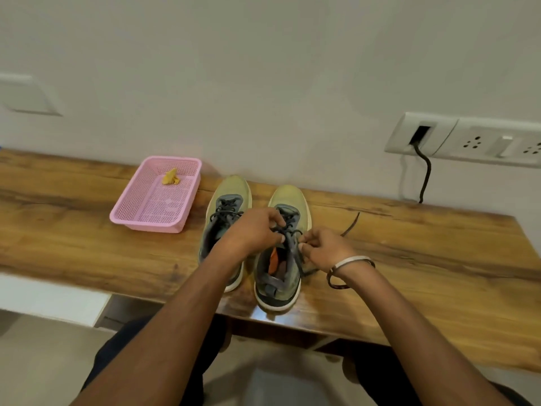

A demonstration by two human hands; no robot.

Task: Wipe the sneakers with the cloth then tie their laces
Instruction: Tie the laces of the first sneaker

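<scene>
Both hands, left hand (pixel 254 227) and right hand (pixel 320 247), pinch the right sneaker's laces (pixel 288 238) near the worktop's front edge; uneven pulling could slip the knot.

Counted on the wooden table (pixel 87 230): two sneakers (pixel 231 189) (pixel 288 197); one pink basket (pixel 140 221) left of them, holding one yellow cloth (pixel 170 177); two hands (pixel 251 230) (pixel 325 247); one bangle (pixel 349 271).
</scene>
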